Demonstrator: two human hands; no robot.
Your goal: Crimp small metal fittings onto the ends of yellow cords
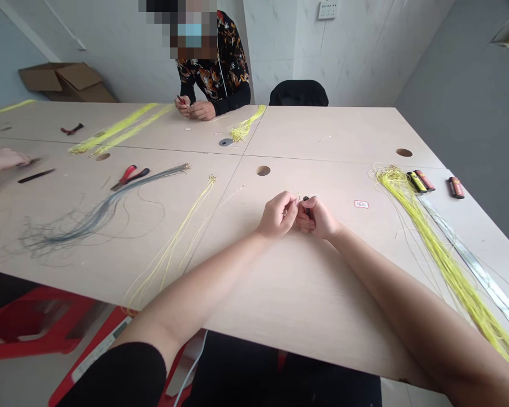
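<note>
Where I stand in the room, the largest item observed is the pale table [288, 294], its top divided by seams. A co-worker [232, 65] in a patterned shirt leans on its far edge. Down the right side runs a thick yellow strand bundle [443, 257], its near end passing behind the right forearm. To the left lies a grey strand bundle [104, 209], fanned loosely at one end; between it and the hands lie a few yellow strands [199, 199]. The worker's two hands meet above the table's middle. Left hand [277, 215]: fingers drawn together at the tips — whether they clamp a strand, I cannot tell. Right hand [320, 220]: fingers clamped on a small dark implement [307, 207], held beside the left fingertips; its working end is hidden. Red-and-black pliers [130, 174] touch or adjoin the grey bundle — I cannot tell which. Smallest noted: a red-bordered label [361, 204], flat on the table, right of the hands.
</note>
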